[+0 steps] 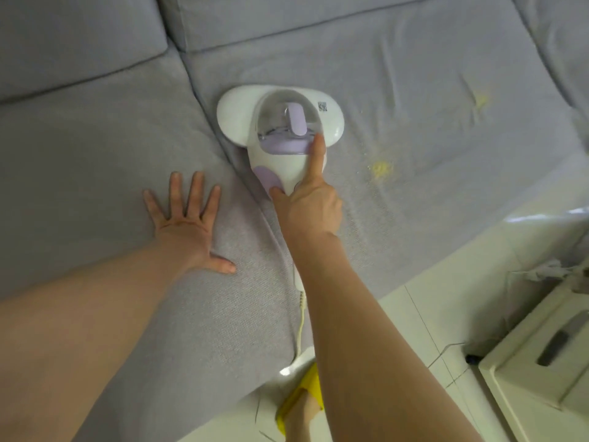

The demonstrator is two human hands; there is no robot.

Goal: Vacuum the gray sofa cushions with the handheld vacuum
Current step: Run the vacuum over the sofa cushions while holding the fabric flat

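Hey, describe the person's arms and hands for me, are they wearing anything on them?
Both arms are bare as far up as the view shows: no sleeves in sight. The left hand and right hand have no gloves, and no rings, watch or bracelet are visible. Fingernails look short and unpainted.

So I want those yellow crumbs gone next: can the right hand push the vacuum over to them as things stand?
Probably yes. The right hand grips the vacuum, and only bare gray cushion lies between it and the nearer yellow crumbs.
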